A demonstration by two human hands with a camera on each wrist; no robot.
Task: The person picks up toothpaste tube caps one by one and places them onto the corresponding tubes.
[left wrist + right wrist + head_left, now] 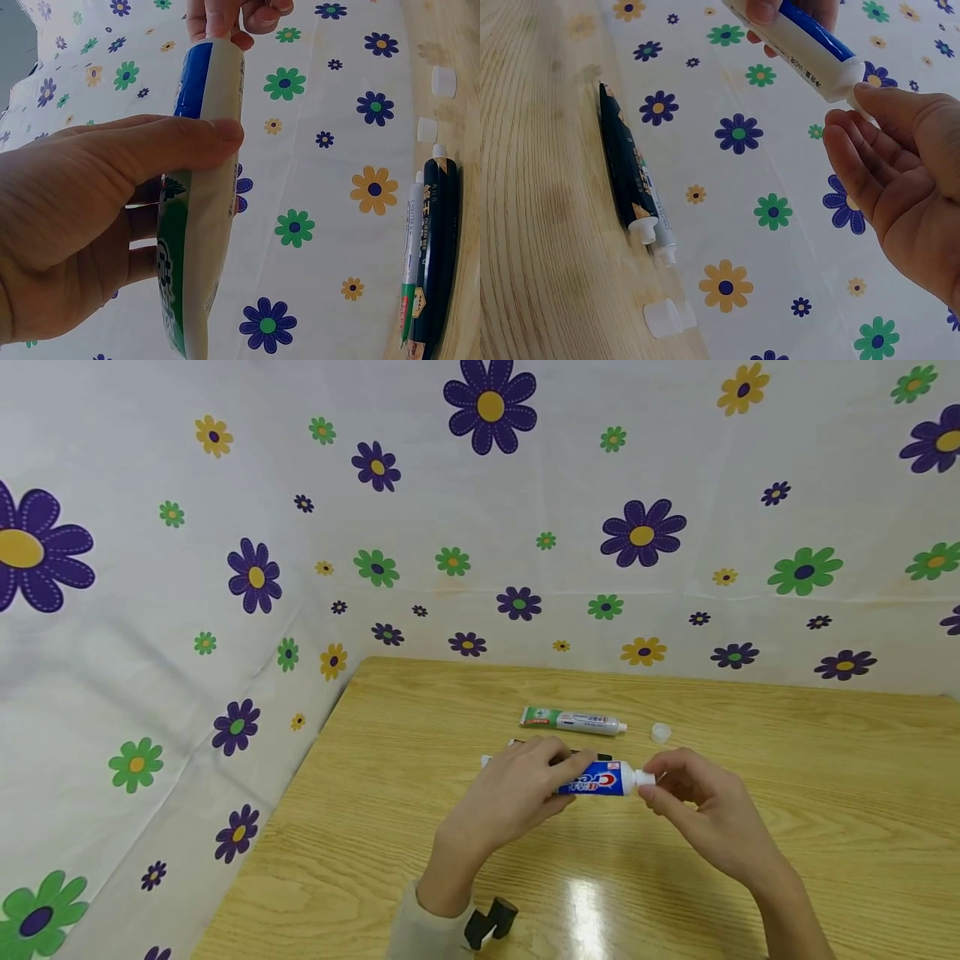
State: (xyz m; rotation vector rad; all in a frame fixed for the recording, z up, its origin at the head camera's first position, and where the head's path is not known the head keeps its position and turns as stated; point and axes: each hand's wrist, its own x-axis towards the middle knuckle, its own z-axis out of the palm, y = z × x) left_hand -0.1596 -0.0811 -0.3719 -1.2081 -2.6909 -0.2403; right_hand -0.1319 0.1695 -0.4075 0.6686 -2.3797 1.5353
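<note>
My left hand (pixel 510 789) grips a blue, white and green toothpaste tube (pixel 600 778) round its body, thumb across the pale side. The tube is held up above the table, its cap end pointing right. At that end the thumb and fingers of my right hand (pixel 708 814) pinch the white cap (pixel 644 778); part of it shows between the fingertips in the right wrist view. Behind the left hand, a dark toothpaste tube (pixel 626 165) lies uncapped on the table, mostly hidden in the head view. Beyond it lies a white and green toothpaste tube (pixel 577 722), its white nozzle bare.
A loose white cap (pixel 661 732) sits right of the white and green tube's nozzle; the left wrist view shows two caps, the nearer cap (pixel 427 130) close to the tubes. Flower-patterned cloth (pixel 570 510) rises behind and left of the wooden table (pixel 337 843).
</note>
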